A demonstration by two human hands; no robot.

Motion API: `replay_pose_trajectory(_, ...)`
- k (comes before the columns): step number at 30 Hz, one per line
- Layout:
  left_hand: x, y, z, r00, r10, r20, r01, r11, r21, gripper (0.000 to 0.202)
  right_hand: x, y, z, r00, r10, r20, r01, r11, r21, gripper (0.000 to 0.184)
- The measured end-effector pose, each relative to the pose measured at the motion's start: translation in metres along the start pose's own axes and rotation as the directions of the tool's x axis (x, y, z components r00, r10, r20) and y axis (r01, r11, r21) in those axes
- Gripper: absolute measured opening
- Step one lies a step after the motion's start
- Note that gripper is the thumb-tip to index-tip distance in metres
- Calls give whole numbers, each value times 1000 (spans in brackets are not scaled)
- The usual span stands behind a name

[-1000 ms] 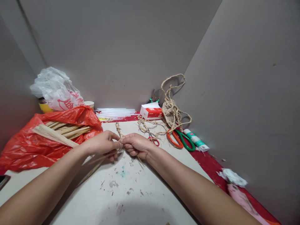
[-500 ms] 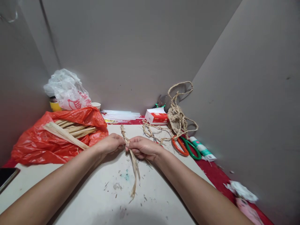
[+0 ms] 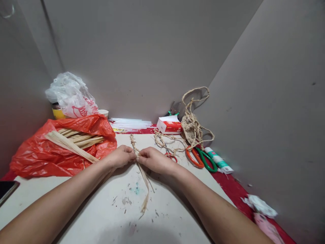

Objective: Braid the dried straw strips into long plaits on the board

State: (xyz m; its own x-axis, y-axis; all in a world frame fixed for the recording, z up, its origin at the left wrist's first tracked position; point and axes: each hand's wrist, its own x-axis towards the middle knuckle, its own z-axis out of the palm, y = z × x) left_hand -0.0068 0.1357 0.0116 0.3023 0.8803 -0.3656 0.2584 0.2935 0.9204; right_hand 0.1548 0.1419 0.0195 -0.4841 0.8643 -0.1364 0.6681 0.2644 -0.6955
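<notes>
My left hand (image 3: 121,157) and my right hand (image 3: 154,160) meet at the middle of the table, fingers pinched shut on a thin braid of dried straw (image 3: 133,143). The plaited part runs away from the hands toward the wall. Loose straw strips (image 3: 145,193) hang from the pinch toward me and lie on the pale tabletop (image 3: 83,210). The knuckles of the two hands almost touch.
A red plastic bag (image 3: 45,154) with flat straw strips (image 3: 73,142) lies at the left, a white bag (image 3: 72,98) behind it. Straw rope coil (image 3: 193,128), small red-white box (image 3: 169,124), orange and green scissors (image 3: 201,158), a glue tube (image 3: 218,161) sit right. A phone (image 3: 6,189) lies far left.
One second ago the loose strips pointed left under my left hand; now they trail straight toward me. Both hands keep their pinch on the braid, and the view has shifted slightly.
</notes>
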Motion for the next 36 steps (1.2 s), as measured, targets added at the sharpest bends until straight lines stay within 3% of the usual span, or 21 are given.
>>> replay_pose_trajectory(4,-1,0,3,1000,26,-18,-26,999,-23,19,-4,-5,-8,999,48,16,-49,998,40,16)
replay_pose_trajectory(9,1,0,1,999,29,31,-26,994,-103,19,-12,-19,0,978,78,194,-109,982,153,18)
replay_pose_trajectory(11,1,0,0,996,2,87,13,986,-169,23,-16,-24,7,971,93,219,-114,990,85,20)
replay_pose_trajectory(15,0,2,-3,992,-14,129,43,973,-226,26,-27,-35,11,999,-14,29,20,973,-231,22)
replay_pose_trajectory(17,1,2,-4,992,-5,124,33,973,-228,25,-32,-37,6,994,-78,75,95,958,-270,20)
replay_pose_trajectory(20,2,1,-7,989,13,149,28,964,-265,23,-30,-33,-9,974,-87,209,92,996,-14,28)
replay_pose_trajectory(24,4,0,-13,980,25,199,33,959,-282,20,-12,-16,-16,992,36,-117,4,946,324,35)
replay_pose_trajectory(25,4,0,-13,977,24,211,37,959,-281,19,-7,-13,-13,987,77,-138,-18,922,387,33)
replay_pose_trajectory(30,4,1,-13,980,43,193,9,965,-260,22,3,-9,6,970,122,210,-235,689,686,25)
replay_pose_trajectory(32,3,1,-13,982,40,183,5,971,-240,21,4,-8,8,958,111,266,-275,627,729,23)
replay_pose_trajectory(34,2,2,-13,982,28,185,13,977,-215,21,5,-4,5,957,121,264,-280,631,724,24)
replay_pose_trajectory(36,2,2,-13,983,20,185,11,986,-169,20,7,1,2,957,123,261,-272,689,671,25)
